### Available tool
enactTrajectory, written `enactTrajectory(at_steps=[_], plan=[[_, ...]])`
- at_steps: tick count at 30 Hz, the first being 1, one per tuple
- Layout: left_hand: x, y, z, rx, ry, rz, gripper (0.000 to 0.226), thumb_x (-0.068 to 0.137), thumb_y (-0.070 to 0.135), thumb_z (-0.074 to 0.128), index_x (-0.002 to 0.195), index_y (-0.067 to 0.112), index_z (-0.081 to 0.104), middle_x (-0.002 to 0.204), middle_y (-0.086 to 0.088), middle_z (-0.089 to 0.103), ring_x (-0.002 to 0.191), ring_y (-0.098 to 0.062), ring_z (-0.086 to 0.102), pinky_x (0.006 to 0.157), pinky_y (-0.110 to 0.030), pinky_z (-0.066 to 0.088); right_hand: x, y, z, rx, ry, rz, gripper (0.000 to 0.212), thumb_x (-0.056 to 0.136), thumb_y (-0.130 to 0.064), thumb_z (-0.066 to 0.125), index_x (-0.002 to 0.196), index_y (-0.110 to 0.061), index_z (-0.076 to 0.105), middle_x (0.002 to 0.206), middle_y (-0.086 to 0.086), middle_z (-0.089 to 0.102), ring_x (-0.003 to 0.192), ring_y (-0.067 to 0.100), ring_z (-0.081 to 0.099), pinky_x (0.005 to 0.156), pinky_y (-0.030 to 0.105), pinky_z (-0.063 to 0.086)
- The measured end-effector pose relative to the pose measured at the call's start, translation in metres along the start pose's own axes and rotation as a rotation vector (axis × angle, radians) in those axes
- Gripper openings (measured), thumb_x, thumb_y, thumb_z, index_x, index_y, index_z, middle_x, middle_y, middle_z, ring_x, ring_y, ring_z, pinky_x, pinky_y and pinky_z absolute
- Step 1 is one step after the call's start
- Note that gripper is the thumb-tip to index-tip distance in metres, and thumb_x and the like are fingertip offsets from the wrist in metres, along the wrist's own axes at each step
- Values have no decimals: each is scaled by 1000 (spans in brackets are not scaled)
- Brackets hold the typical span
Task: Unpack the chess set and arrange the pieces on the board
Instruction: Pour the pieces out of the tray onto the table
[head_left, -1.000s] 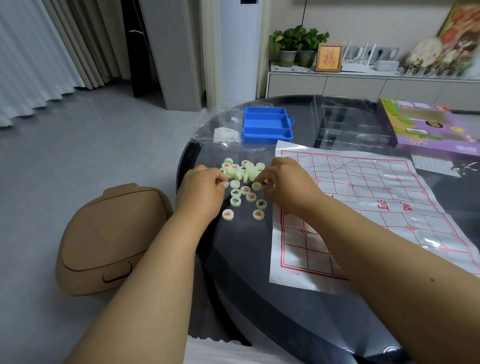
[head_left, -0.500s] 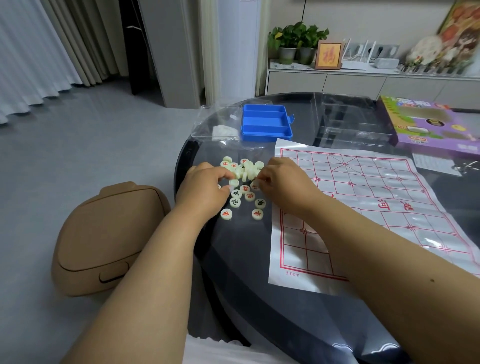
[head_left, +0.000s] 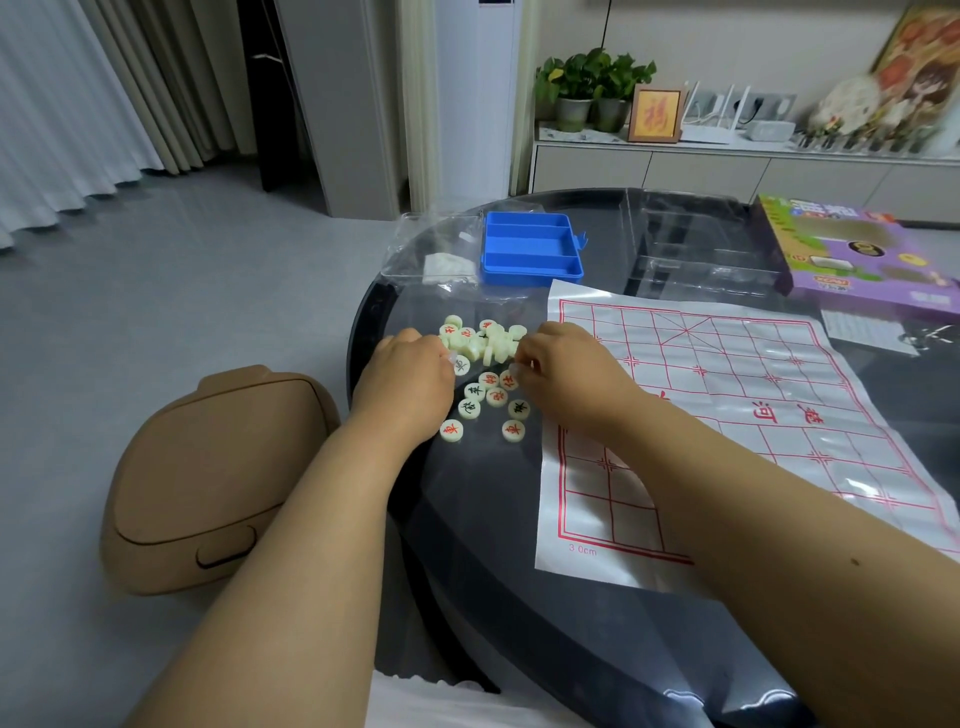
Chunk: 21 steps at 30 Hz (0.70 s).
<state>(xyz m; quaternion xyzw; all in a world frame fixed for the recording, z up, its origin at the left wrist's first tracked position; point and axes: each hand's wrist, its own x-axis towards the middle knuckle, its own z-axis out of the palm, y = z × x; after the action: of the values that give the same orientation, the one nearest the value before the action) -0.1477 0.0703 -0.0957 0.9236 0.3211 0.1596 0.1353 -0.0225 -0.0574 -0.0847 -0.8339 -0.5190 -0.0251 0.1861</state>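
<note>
Several pale round chess pieces (head_left: 485, 343) lie heaped on the dark glass table, and more lie flat just in front of the heap (head_left: 491, 397), showing red or black characters. My left hand (head_left: 408, 376) is at the heap's left edge, its curled fingertips pinching a black-marked piece (head_left: 460, 365). From the right, my right hand (head_left: 563, 371) reaches in and its curled fingers pinch a red-marked piece (head_left: 509, 381). The white board sheet with red grid lines (head_left: 727, 415) lies to the right with no pieces on it.
An open blue plastic box (head_left: 530, 249) and a clear plastic bag (head_left: 436, 249) sit behind the pieces. A clear tray (head_left: 701, 249) and a purple game box (head_left: 862, 254) are at the far right. A tan bin (head_left: 208, 478) stands on the floor left of the table (head_left: 519, 545).
Both hands have stayed at the heap, their fingers shifting among the pieces. A few flat pieces have been nudged slightly; the camera moved a little.
</note>
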Motion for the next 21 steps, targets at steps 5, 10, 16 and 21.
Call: enactTrajectory(at_steps=[5,10,16,21], plan=[[-2,3,-7,-3,-36,-31,28,99,23,39,101,5,59,111,-11,50,94,-26,51,75,-33,41,5,7,-5,63,160,120,15,94,-23,50,99,-13,60,96,1,56,88,16,48,72,28,41],[-3,4,-11,-25,-42,-63,27,98,23,40,94,3,58,109,-10,47,82,-22,49,69,-30,35,12,15,-6,66,136,250,19,91,-27,54,104,-18,65,100,2,62,90,17,54,74,30,49],[-3,4,-14,-49,-75,-82,18,98,20,40,87,11,50,109,-10,46,82,-21,47,69,-29,34,11,9,0,-16,10,225,17,89,-27,58,98,-15,67,94,5,63,84,19,56,68,28,45],[-3,3,-13,-23,-103,-59,20,97,22,40,95,9,54,109,-10,45,85,-25,49,71,-30,38,10,4,-3,-57,-33,185,20,92,-25,55,96,-9,68,96,8,62,85,22,57,73,30,46]])
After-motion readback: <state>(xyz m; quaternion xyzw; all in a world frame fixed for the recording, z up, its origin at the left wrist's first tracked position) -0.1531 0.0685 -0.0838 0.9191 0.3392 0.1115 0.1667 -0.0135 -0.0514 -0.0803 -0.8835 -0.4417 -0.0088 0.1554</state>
